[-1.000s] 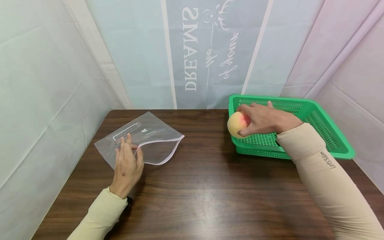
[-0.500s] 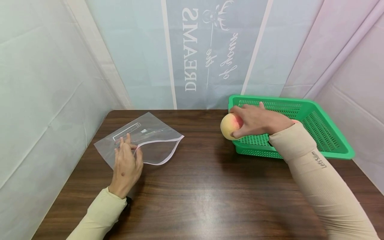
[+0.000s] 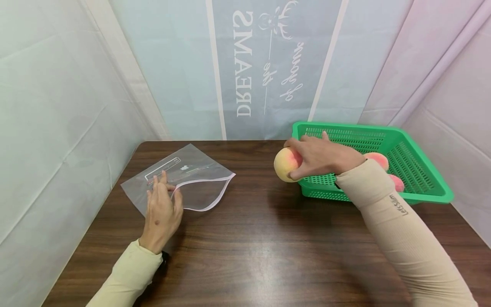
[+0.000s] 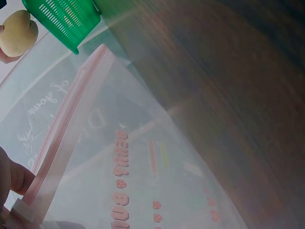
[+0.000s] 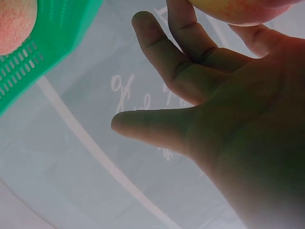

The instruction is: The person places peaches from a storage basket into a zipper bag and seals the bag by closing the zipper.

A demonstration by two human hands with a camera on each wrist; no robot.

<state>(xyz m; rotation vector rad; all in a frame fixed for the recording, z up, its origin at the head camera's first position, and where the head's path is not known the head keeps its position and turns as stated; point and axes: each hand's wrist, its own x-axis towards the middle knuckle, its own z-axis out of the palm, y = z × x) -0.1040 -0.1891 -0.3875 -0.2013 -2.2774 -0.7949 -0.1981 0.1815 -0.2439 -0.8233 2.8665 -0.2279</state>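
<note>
My right hand (image 3: 320, 155) grips a yellow-and-pink peach (image 3: 284, 165) above the table, just left of the green basket (image 3: 426, 197). In the right wrist view, the lower side of that peach (image 5: 243, 10) shows at the top, with some fingers stretched away from it. At the left, my left hand (image 3: 161, 213) holds a clear zip bag (image 3: 203, 164) by its mouth, which gapes toward the right. The left wrist view shows fingers (image 4: 19, 177) at the pinkish zip strip, next to a small slider (image 4: 22, 210). Printed letters and strawberries mark the bag.
Two more peaches, one pink-and-yellow (image 3: 377, 160) and one pink (image 3: 397, 182), lie in the basket, partly behind the right sleeve. The dark wood table (image 3: 245, 238) meets a printed cloth backdrop (image 3: 264, 64) behind, with white cloth (image 3: 57, 106) at the left side.
My right hand has carried the peach leftward, out over the basket's left rim. Two peaches in the basket have come into view from behind the arm. The left hand and bag stay put.
</note>
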